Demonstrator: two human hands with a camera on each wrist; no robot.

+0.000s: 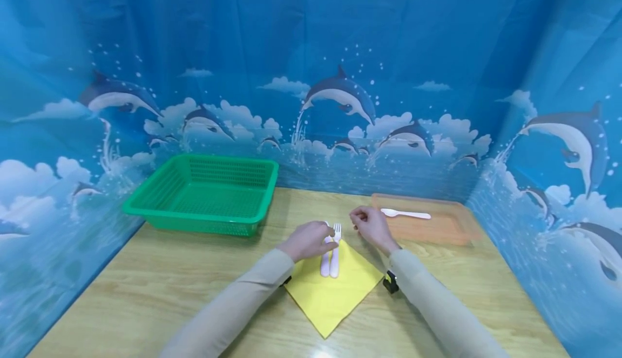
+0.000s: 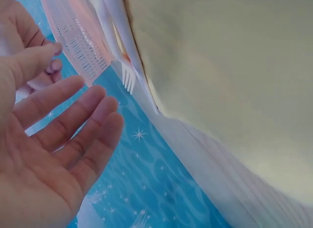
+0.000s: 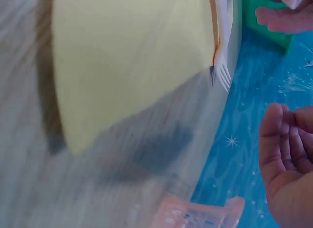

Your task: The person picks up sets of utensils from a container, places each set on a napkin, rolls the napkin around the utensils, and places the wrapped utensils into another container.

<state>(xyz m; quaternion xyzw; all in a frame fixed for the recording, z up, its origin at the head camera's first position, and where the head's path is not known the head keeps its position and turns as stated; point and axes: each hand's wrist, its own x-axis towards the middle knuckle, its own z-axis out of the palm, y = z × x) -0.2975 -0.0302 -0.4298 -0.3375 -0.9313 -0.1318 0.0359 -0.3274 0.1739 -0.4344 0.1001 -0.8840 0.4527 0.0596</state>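
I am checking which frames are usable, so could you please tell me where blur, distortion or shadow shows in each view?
Head view: sharp, evenly lit, wide-angle bending of the backdrop; the yellow napkin and white fork are clear. Left wrist view: the left hand is soft, the tabletop streaked. Right wrist view: strong motion blur, with a dark shadow below the napkin.

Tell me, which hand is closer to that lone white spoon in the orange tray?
The right hand. It hovers beside the orange tray holding the spoon, while the left hand rests by the cutlery on the yellow napkin.
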